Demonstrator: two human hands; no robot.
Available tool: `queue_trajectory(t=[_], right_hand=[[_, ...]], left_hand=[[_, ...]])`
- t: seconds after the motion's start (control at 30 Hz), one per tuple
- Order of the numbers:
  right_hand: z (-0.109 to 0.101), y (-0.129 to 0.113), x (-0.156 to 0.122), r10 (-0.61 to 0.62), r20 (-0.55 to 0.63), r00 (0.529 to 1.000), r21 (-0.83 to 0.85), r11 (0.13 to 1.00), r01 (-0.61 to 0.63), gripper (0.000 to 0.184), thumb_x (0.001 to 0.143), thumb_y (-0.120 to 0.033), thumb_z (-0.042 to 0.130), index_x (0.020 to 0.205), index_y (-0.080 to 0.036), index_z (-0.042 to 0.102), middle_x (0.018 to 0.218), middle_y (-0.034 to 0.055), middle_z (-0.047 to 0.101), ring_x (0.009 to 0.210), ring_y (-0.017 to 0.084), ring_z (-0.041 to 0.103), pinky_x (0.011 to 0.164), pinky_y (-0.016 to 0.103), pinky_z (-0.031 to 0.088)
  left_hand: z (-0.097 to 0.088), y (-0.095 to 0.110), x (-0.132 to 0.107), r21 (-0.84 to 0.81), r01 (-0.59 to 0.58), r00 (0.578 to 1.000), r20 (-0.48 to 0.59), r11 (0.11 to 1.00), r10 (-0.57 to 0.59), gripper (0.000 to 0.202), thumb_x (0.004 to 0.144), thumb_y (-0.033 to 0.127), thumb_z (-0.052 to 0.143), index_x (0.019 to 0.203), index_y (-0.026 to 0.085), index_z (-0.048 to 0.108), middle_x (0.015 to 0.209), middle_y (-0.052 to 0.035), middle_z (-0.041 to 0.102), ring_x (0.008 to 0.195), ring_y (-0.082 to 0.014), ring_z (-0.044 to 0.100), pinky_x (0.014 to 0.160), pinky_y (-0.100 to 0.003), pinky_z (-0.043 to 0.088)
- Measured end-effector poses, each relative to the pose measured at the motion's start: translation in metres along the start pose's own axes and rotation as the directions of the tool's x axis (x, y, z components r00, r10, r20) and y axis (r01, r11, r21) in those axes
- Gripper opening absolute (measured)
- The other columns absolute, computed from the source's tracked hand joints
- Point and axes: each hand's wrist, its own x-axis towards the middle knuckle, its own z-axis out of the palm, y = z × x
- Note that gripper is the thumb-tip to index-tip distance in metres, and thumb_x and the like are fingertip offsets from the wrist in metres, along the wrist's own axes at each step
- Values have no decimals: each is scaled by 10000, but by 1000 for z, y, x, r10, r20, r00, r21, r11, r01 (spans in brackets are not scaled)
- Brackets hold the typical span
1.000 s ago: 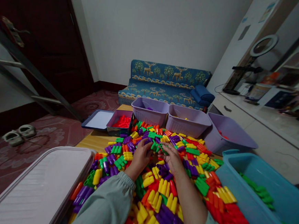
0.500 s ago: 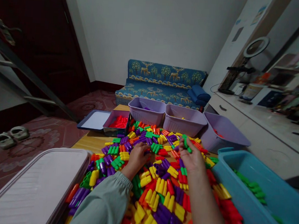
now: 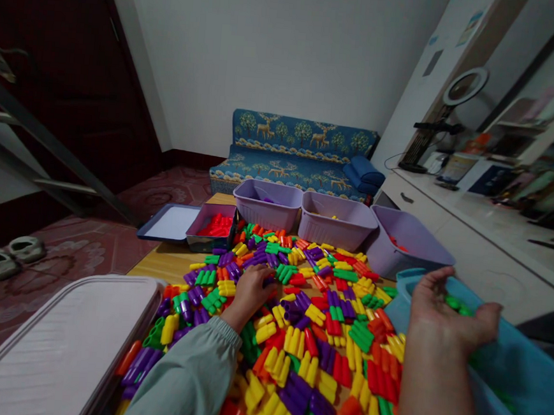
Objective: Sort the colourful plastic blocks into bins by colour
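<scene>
My right hand (image 3: 443,326) reaches the blue tub (image 3: 533,359) by the table's (image 3: 157,261) right edge, fingers parted | leaving left hand (image 3: 252,290) among blocks (image 3: 295,342), grip hidden

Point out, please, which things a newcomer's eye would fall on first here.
First, probably, come the bright plastic pieces in red, yellow, green and purple, spread over the wooden table. Next may come the turquoise bin at the right and the three lilac bins behind the pieces. Farther back, before the pale wall, the deer-patterned blue sofa also stands out.
</scene>
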Motion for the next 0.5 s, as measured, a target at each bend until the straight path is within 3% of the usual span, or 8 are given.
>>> queue_trajectory(t=[0.1, 0.2, 0.27, 0.33, 0.37, 0.43, 0.5], right_hand=[[-3, 1, -1, 29, 45, 999, 36, 999, -31, 449, 970, -527, 255, 961, -198, 561, 864, 97, 611, 859, 156, 707, 628, 212, 615], [-4, 10, -6, 78, 49, 996, 13, 997, -78, 559, 960, -551, 184, 1026, -128, 543, 824, 95, 621, 769, 142, 698, 556, 212, 592], [-8, 24, -11, 88, 83, 993, -126, 989, -77, 459, 963, -463, 248, 981, -123, 556, 784, 53, 624, 650, 98, 658, 499, 191, 548], [-16, 44, -20, 157, 173, 972, -342, 935, -90, 244, 905, -344, 431, 901, -148, 576, 740, -6, 617, 561, 56, 599, 478, 165, 501], [-23, 56, -27, 226, 221, 949, -457, 883, -104, 154, 846, -298, 533, 873, -156, 586, 722, -28, 614, 542, 45, 578, 481, 156, 485], [-38, 80, -45, 381, 287, 879, -664, 740, -104, 191, 728, -277, 682, 866, -162, 616, 734, -36, 634, 559, 45, 572, 494, 146, 465], [-55, 102, -70, 562, 356, 746, -832, 554, -20, 286, 689, -313, 740, 916, -165, 648, 799, -13, 667, 602, 61, 584, 501, 153, 444]], left_hand=[[-1, 1, 0, 18, 9, 1000, 14, 1000, -9, 404, 740, 298, 700, 1127, 182, 691, 1130, -114, 680, 1047, -291, 602, 902, -395, 445], [0, 1, 0, 32, 19, 999, 27, 999, -20, 432, 745, 290, 694, 1165, 190, 670, 1148, -99, 676, 1060, -276, 596, 910, -378, 444], [1, 0, 1, 41, 29, 999, 35, 999, -30, 426, 749, 284, 688, 1166, 202, 670, 1134, -84, 681, 1045, -265, 596, 903, -366, 444], [2, 0, 1, 49, 33, 998, 45, 998, -35, 402, 753, 286, 683, 1149, 216, 680, 1104, -70, 689, 1015, -256, 597, 888, -358, 445], [2, 0, 1, 53, 32, 998, 51, 998, -35, 390, 753, 285, 681, 1138, 222, 686, 1089, -65, 691, 1001, -252, 598, 880, -356, 445], [1, 0, 2, 57, 25, 998, 58, 998, -29, 379, 751, 279, 681, 1126, 224, 691, 1067, -63, 694, 989, -248, 597, 873, -353, 444], [0, 1, 2, 54, 19, 998, 55, 998, -22, 358, 752, 268, 678, 1104, 211, 697, 1047, -66, 696, 974, -239, 599, 872, -346, 444]])
